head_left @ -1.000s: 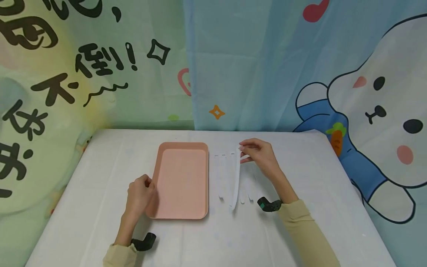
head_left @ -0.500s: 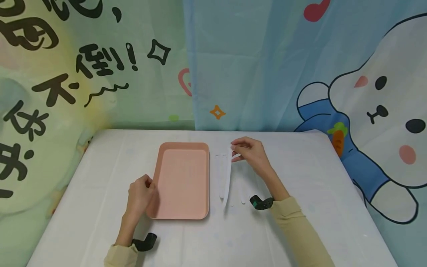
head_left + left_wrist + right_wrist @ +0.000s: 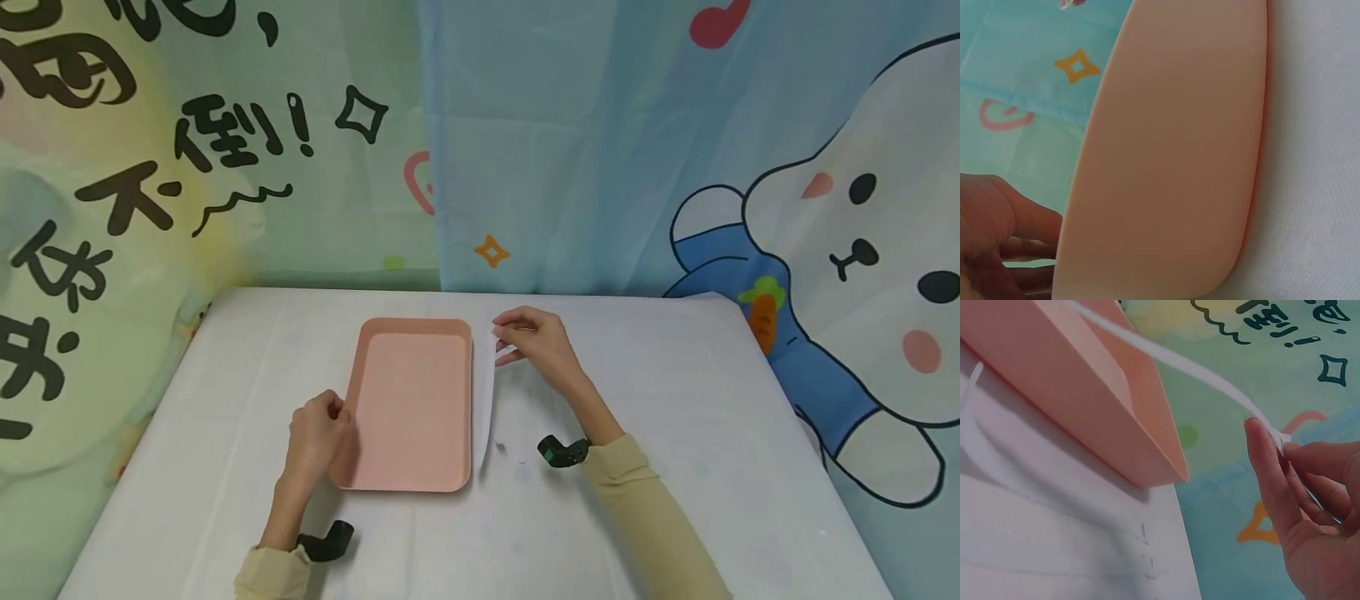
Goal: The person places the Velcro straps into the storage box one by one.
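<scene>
A shallow pink rectangular tray lies on the white table. My left hand holds its left rim; in the left wrist view, the wall of the tray hides the fingertips. Along the right side of the tray, my right hand pinches the far end of a long, thin white strip between thumb and fingers. The right wrist view shows the strip bending away from the right hand, raised off the table and crossing in front of the tray.
Other white strips lie on the table beside the tray, one with a curled-up tip. In the head view they are mostly hidden, though a small curled end shows. A printed curtain hangs behind the table.
My right hand has moved left with the strip, from over the other strips to the tray's right edge. My left hand and the tray have stayed in place.
</scene>
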The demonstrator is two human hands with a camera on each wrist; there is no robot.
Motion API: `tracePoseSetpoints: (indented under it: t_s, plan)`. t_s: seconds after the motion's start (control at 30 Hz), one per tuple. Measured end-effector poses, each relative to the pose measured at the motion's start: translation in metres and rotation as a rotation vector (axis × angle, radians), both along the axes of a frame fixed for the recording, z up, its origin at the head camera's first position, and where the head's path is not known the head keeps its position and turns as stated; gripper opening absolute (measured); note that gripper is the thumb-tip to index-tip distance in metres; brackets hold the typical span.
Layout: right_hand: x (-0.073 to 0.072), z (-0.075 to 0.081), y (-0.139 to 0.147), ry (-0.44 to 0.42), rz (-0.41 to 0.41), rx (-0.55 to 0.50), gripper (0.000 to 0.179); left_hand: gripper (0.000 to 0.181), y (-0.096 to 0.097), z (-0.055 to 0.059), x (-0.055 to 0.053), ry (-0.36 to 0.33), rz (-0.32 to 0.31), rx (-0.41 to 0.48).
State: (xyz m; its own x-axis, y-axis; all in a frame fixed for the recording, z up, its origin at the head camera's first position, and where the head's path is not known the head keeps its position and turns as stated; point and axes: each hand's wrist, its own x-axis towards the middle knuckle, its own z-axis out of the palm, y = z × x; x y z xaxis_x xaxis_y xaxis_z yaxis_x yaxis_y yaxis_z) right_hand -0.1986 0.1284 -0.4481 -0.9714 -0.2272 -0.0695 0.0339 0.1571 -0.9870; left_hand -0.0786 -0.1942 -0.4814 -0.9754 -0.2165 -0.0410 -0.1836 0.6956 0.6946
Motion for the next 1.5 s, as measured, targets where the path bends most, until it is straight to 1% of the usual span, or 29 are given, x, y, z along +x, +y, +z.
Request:
tracePoseSetpoints:
  t_s: [0.2, 0.37, 0.57, 0.8, 1.27, 1.4, 1.5]
  plan:
    - [-0.002, -0.003, -0.016, 0.006, 0.008, -0.011, 0.027, 0.004, -0.003, -0.001, 0.001, -0.006, 0.008, 0.003]
    - [-0.003, -0.004, -0.028, -0.003, -0.010, -0.006, 0.023, 0.004, -0.003, -0.002, 0.000, -0.025, 0.000, 0.013]
    - [-0.004, -0.004, -0.040, -0.013, 0.000, -0.034, 0.021, 0.004, -0.002, -0.002, -0.001, -0.014, -0.004, 0.024]
    - [-0.006, 0.001, -0.051, -0.004, 0.018, -0.061, 0.018, 0.004, -0.001, -0.001, 0.000, -0.003, -0.004, 0.029]
    - [-0.012, 0.016, -0.064, 0.002, 0.054, -0.148, 0.030, 0.004, -0.002, -0.002, -0.002, -0.012, 0.009, 0.028]
    - [-0.012, 0.017, -0.071, 0.008, 0.065, -0.155, 0.029, 0.005, -0.003, -0.004, -0.002, -0.015, 0.010, 0.026]
    - [-0.013, 0.015, -0.078, -0.002, 0.074, -0.148, 0.026, 0.005, -0.003, -0.004, -0.003, -0.013, 0.007, 0.032]
